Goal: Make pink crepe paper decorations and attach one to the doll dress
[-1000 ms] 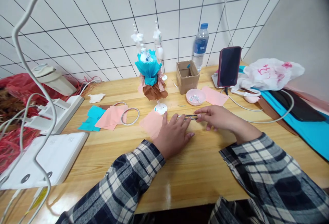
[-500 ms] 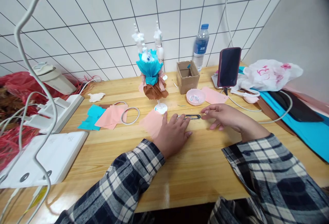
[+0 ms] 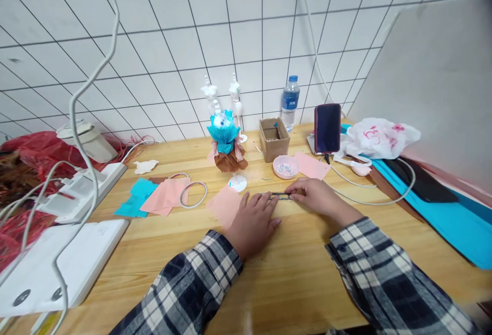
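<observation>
My left hand (image 3: 250,223) lies palm down on the table, fingers stretched out over the left end of a slim dark metal tool (image 3: 281,196). That tool has a long narrow loop and resembles thread snips; its left part is hidden under my fingers. The fingertips of my right hand (image 3: 313,195) are closed on its right end. A square of pink crepe paper (image 3: 224,205) lies just left of my left hand. Behind it stands a small white mannequin dressed in a blue crepe ruffle (image 3: 223,134) and a brown crepe skirt (image 3: 230,161), on a round white base (image 3: 238,184).
Behind my hands are a pink bowl (image 3: 286,167) of small beads, a cardboard box (image 3: 274,140), a water bottle (image 3: 290,100) and a propped phone (image 3: 327,129). Leftward lie a white ring (image 3: 193,194), blue paper (image 3: 135,198), a power strip (image 3: 100,186) and a hanging cable (image 3: 83,86).
My right hand has moved in to the left, and its fingers have closed on the tool's end. My left hand stays flat. The camera view has tilted upward.
</observation>
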The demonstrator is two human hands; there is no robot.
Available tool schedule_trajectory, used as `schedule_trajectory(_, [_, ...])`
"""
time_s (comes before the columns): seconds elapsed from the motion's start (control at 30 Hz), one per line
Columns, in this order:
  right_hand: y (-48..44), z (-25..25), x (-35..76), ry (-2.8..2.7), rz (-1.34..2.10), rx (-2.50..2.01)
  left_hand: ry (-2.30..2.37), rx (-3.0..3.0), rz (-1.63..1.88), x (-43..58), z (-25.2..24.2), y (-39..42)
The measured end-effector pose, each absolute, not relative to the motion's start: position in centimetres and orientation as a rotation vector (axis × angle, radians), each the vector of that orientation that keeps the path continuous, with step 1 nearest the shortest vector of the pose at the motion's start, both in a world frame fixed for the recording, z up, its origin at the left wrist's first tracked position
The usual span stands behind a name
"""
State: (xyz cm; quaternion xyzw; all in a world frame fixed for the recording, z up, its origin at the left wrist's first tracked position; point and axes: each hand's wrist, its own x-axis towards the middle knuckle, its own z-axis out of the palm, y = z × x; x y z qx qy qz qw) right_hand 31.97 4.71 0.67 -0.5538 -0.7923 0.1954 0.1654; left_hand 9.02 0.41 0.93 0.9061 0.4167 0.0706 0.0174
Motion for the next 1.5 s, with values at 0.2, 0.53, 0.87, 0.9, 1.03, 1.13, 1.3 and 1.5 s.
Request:
schedule_trajectory(0.2, [4.5,0.3,31.3,-2.227,0.515,-1.409,1.301,2.755,0.211,8.9,1.2,0.4])
schedule_trajectory(0.53, [4.9,-0.9,31.6,-2.103,0.694,-1.44,1.247,2.688,0.232,8.3,1.1,0.7])
schedule_trajectory(0.87, [4.9,-0.9,31.6,-2.008,0.729,-1.47,1.081,2.766,0.692,6.1,2.2,-1.0])
schedule_trajectory(0.9, [4.8,-0.9,31.6,-1.982,0.707,-1.472,1.096,2.75,0.78,5.1,2.2,-1.5])
schedule_trajectory(1.03, [3.4,-0.7,31.9,-1.762,0.504,-1.537,1.474,2.537,0.899,0.9,2.1,-3.1])
schedule_trajectory(1.13, [1.2,-0.6,32.2,-1.725,0.346,-1.536,1.662,2.432,0.715,-1.0,1.8,-3.4])
schedule_trajectory(1.3, [-2.5,-0.3,30.7,-2.014,0.181,-1.26,1.464,2.456,0.473,-0.8,1.9,-3.8])
schedule_trajectory(1.5, [-3.5,0.5,25.2,-2.391,0.314,-0.933,1.326,2.47,0.423,0.1,2.5,-4.2])
